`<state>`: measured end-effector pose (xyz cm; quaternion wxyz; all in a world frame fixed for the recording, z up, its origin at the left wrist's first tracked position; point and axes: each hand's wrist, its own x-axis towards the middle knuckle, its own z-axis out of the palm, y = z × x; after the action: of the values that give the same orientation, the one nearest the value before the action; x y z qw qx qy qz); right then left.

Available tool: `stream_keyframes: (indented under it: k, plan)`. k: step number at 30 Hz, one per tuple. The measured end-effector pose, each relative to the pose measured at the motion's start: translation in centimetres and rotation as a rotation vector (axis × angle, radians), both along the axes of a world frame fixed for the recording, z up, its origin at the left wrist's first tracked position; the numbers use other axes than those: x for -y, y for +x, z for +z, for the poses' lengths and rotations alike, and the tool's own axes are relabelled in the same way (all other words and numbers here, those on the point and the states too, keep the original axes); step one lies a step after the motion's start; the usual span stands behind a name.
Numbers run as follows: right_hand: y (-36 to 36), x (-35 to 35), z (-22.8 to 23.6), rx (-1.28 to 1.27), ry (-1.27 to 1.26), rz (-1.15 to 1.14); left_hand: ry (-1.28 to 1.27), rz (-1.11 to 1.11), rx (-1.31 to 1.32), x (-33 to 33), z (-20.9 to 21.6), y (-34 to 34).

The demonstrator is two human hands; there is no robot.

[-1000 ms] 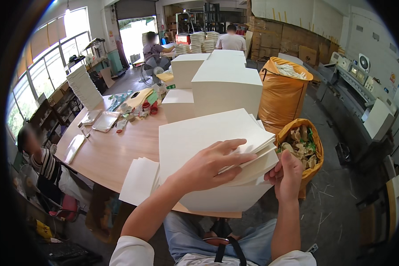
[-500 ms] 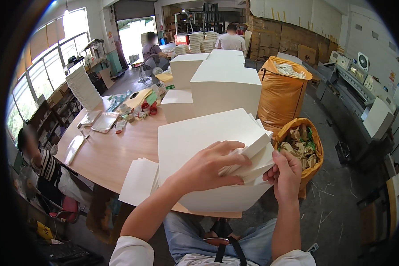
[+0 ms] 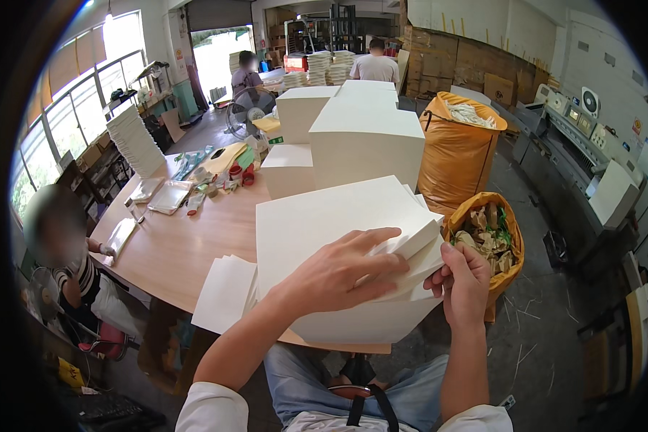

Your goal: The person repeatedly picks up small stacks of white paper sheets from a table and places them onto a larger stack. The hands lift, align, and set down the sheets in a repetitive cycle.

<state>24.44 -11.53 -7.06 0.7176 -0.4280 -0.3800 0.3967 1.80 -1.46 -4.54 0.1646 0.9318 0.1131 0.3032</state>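
Note:
A thick stack of white paper (image 3: 317, 227) lies at the near edge of the table. My left hand (image 3: 342, 270) rests over its right part, fingers stretched and apart, slightly blurred. At the stack's right corner, my right hand (image 3: 465, 277) pinches the edge of some bent-up paper sheets (image 3: 426, 252) between thumb and fingers. How many sheets are in that pinch cannot be made out. A smaller fanned pile of white sheets (image 3: 223, 294) lies to the left, partly overhanging the table edge.
Tall white paper stacks (image 3: 367, 147) stand behind. To the right are an orange sack (image 3: 457, 162) and a lower orange bag of brown scraps (image 3: 507, 266). Tape rolls and plastic packs (image 3: 171, 198) lie on the wooden table (image 3: 173, 255). A seated person (image 3: 75, 277) is at left.
My left hand's fingers have shifted slightly over the sheets and spread a little; my right hand keeps its pinch. The seated person at left has leaned in toward the table.

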Motion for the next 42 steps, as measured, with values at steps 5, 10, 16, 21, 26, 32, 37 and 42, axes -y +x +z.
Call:
stream_keyframes:
  k: [5, 10, 16, 21, 26, 32, 37, 42]
  plan:
    - [0.0, 0.0, -0.2, 0.008, 0.015, -0.010, -0.069, 0.005, 0.012, 0.2, 0.1, 0.2]
    - [0.2, 0.4, -0.5, -0.035, 0.019, -0.022, -0.109, -0.034, 0.045, -0.3, 0.0, 0.1]
    - [0.4, 0.3, -1.4, 0.299, 0.001, -0.105, -0.071, 0.046, 0.093, 0.2, -0.5, 0.6]
    - [0.5, 0.2, -0.6, -0.037, -0.011, -0.014, 0.006, 0.007, -0.048, 0.3, 0.2, -0.1]
    - [0.4, 0.2, -0.7, -0.028, 0.008, -0.015, -0.041, -0.002, -0.005, 0.3, 0.1, 0.1]
    - [1.1, 1.5, -2.4, 0.349, 0.106, -0.348, -0.085, -0.019, 0.024, -0.1, 0.0, 0.3]
    - [-1.0, 3.7, -1.7, 1.275, 0.262, -0.294, -0.081, 0.016, -0.001, 0.4, -0.2, 0.1]
    - [-1.3, 4.2, -2.0, 1.518, 0.121, -0.033, 0.349, -0.020, -0.158, 0.1, -0.8, 0.4]
